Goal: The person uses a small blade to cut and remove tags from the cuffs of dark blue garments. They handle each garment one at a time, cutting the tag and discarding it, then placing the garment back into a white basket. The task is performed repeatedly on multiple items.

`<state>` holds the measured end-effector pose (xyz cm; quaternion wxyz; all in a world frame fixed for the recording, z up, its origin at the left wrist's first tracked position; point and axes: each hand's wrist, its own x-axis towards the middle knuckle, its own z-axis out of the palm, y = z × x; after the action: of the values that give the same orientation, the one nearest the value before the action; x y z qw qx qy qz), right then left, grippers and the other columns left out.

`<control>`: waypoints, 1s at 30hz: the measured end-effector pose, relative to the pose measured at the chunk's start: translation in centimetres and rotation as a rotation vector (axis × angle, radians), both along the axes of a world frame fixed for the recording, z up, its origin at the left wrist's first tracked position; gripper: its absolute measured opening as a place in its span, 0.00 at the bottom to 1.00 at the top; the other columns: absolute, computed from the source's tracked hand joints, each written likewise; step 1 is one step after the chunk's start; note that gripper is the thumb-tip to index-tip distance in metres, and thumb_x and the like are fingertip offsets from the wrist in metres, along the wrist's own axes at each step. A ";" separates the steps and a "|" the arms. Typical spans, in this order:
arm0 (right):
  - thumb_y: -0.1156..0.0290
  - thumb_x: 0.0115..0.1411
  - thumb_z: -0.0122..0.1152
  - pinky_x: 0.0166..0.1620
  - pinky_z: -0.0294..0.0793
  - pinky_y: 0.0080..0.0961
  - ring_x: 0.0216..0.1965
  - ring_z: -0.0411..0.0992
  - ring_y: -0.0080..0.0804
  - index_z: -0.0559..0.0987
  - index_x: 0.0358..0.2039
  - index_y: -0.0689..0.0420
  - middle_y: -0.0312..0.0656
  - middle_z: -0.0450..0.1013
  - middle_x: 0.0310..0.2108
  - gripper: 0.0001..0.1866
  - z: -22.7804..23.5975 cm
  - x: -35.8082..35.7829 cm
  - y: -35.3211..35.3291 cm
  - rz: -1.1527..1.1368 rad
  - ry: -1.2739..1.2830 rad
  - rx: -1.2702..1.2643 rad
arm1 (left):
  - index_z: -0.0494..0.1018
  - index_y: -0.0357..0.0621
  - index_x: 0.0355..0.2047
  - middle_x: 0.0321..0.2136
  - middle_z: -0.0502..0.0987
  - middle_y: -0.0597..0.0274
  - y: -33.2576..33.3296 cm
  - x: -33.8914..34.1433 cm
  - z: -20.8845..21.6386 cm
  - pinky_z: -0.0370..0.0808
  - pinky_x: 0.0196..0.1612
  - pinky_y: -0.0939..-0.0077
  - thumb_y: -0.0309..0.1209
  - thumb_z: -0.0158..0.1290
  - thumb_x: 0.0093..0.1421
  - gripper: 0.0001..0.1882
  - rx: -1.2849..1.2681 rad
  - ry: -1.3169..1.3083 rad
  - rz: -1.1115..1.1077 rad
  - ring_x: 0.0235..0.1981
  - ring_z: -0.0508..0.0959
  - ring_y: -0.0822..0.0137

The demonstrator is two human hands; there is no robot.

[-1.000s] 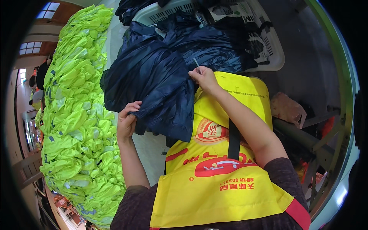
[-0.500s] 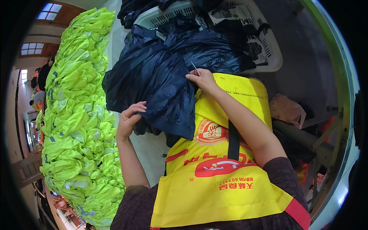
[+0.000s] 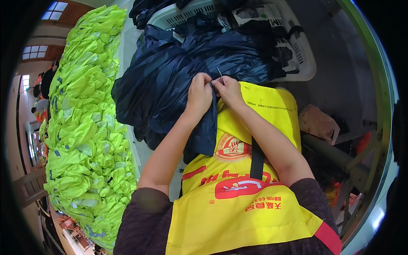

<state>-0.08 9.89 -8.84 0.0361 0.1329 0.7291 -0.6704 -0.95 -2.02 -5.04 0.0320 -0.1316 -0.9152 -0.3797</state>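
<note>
In the head view, the navy cloth [image 3: 161, 80] lies in a gathered heap mostly left of and beyond the grip, with a fold hanging nearer, below the hands, against the yellow apron [image 3: 246, 212]; the left hand [image 3: 199, 95] is on top of it, fingers bent and pinched on its right edge; the right hand [image 3: 228, 90] is just beside, closed on a slim tool [image 3: 219, 73] whose thin end points to the far side, over the cloth; the two hands' fingertips come together at that edge, and whether the right ones also clamp fabric I cannot tell; farther off, more dark fabric [image 3: 255, 46] spills over the near side of a white basket [image 3: 308, 59]; along the left, a long pile of lime garments [image 3: 85, 136] lies beside the pale table [image 3: 146, 157].
</note>
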 end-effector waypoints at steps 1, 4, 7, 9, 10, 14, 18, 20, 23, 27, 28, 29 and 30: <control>0.65 0.55 0.57 0.24 0.70 0.23 0.17 0.72 0.30 0.77 0.26 0.63 0.46 0.73 0.18 0.12 0.3 0.2 0.6 0.000 -0.007 0.033 | 0.67 0.37 0.34 0.33 0.72 0.49 -0.5 0.4 -0.4 0.71 0.40 0.71 0.19 0.47 0.53 0.07 -0.065 0.098 -0.092 0.35 0.74 0.54; 0.65 0.56 0.57 0.24 0.67 0.18 0.18 0.70 0.24 0.77 0.27 0.61 0.39 0.72 0.18 0.11 -0.5 0.0 2.1 0.083 -0.013 0.066 | 0.68 0.37 0.35 0.33 0.72 0.50 -1.0 0.3 -0.9 0.72 0.41 0.70 0.19 0.47 0.53 0.08 -0.045 0.129 -0.106 0.36 0.75 0.55; 0.64 0.55 0.59 0.25 0.66 0.18 0.19 0.68 0.23 0.76 0.27 0.61 0.36 0.70 0.19 0.12 -1.1 -0.5 2.8 0.068 -0.073 -0.128 | 0.68 0.36 0.37 0.36 0.73 0.52 -0.6 0.2 0.1 0.72 0.44 0.73 0.18 0.50 0.52 0.11 0.008 -0.036 -0.048 0.39 0.75 0.59; 0.64 0.54 0.60 0.25 0.65 0.18 0.19 0.69 0.23 0.76 0.27 0.61 0.36 0.70 0.18 0.12 -1.2 -0.8 2.8 0.083 -0.067 -0.157 | 0.68 0.36 0.38 0.37 0.73 0.53 -0.5 0.2 0.6 0.72 0.45 0.74 0.18 0.51 0.51 0.12 0.033 -0.093 -0.016 0.39 0.76 0.60; 0.64 0.54 0.60 0.25 0.65 0.18 0.20 0.69 0.23 0.76 0.27 0.61 0.36 0.70 0.18 0.12 -1.2 -0.9 2.9 0.089 -0.066 -0.171 | 0.68 0.36 0.38 0.37 0.74 0.53 -0.5 0.3 0.7 0.72 0.45 0.74 0.18 0.52 0.51 0.12 0.041 -0.103 -0.011 0.40 0.76 0.61; 0.65 0.52 0.61 0.28 0.68 0.24 0.21 0.71 0.29 0.78 0.26 0.61 0.43 0.73 0.19 0.11 0.3 -0.9 2.2 0.229 -0.004 0.080 | 0.69 0.36 0.39 0.37 0.73 0.53 -0.7 0.1 0.2 0.72 0.44 0.75 0.19 0.53 0.50 0.13 0.031 -0.084 -0.011 0.39 0.76 0.60; 0.67 0.51 0.60 0.30 0.69 0.24 0.21 0.71 0.31 0.77 0.26 0.61 0.46 0.74 0.21 0.10 0.0 -1.0 2.0 0.181 0.115 0.195 | 0.72 0.37 0.37 0.33 0.72 0.51 -0.2 0.1 0.3 0.72 0.40 0.69 0.19 0.53 0.48 0.13 -0.050 0.015 -0.060 0.37 0.74 0.55; 0.67 0.50 0.60 0.28 0.69 0.23 0.20 0.69 0.29 0.76 0.25 0.61 0.43 0.73 0.20 0.09 -0.4 -1.1 2.1 0.166 0.098 0.065 | 0.74 0.38 0.35 0.31 0.71 0.51 0.1 -0.1 0.3 0.72 0.39 0.68 0.21 0.54 0.48 0.12 -0.154 0.041 -0.060 0.36 0.73 0.55; 0.67 0.49 0.59 0.27 0.66 0.20 0.20 0.66 0.24 0.75 0.24 0.60 0.38 0.70 0.19 0.09 -1.6 -1.0 2.4 0.170 0.041 -0.099 | 0.76 0.40 0.31 0.30 0.71 0.53 0.3 -0.7 0.5 0.71 0.38 0.67 0.24 0.55 0.48 0.08 -0.212 -0.006 -0.077 0.36 0.73 0.55; 0.68 0.51 0.60 0.21 0.57 0.13 0.18 0.60 0.15 0.71 0.22 0.55 0.29 0.65 0.17 0.07 -1.3 -0.7 2.5 0.172 -0.012 -0.290 | 0.77 0.41 0.28 0.31 0.72 0.56 1.0 -1.0 1.3 0.71 0.36 0.68 0.26 0.55 0.50 0.05 -0.339 -0.019 -0.070 0.35 0.74 0.56; 0.68 0.51 0.60 0.21 0.57 0.13 0.17 0.60 0.15 0.71 0.22 0.55 0.29 0.65 0.17 0.07 -1.1 -0.7 2.6 0.175 -0.019 -0.316 | 0.77 0.40 0.28 0.30 0.73 0.56 0.9 -1.2 1.4 0.71 0.36 0.70 0.26 0.55 0.50 0.05 -0.350 0.004 -0.085 0.33 0.74 0.57; 0.67 0.51 0.59 0.22 0.58 0.13 0.18 0.61 0.16 0.72 0.23 0.55 0.30 0.65 0.17 0.07 -0.9 -0.6 3.0 0.180 -0.060 -0.314 | 0.77 0.39 0.29 0.30 0.73 0.56 0.8 -1.3 1.4 0.71 0.35 0.72 0.26 0.55 0.50 0.06 -0.361 0.027 -0.101 0.32 0.75 0.57; 0.66 0.51 0.59 0.23 0.60 0.13 0.19 0.61 0.17 0.73 0.25 0.55 0.31 0.66 0.18 0.07 -0.5 -0.7 3.5 0.185 -0.101 -0.312 | 0.77 0.39 0.29 0.29 0.73 0.56 0.7 -1.4 1.3 0.71 0.35 0.72 0.26 0.55 0.50 0.05 -0.298 0.032 -0.100 0.31 0.75 0.58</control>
<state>-0.76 13.39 -9.38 0.1542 0.0917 0.6225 -0.7618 -2.34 -1.37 -3.71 0.0079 -0.1863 -0.9530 -0.2387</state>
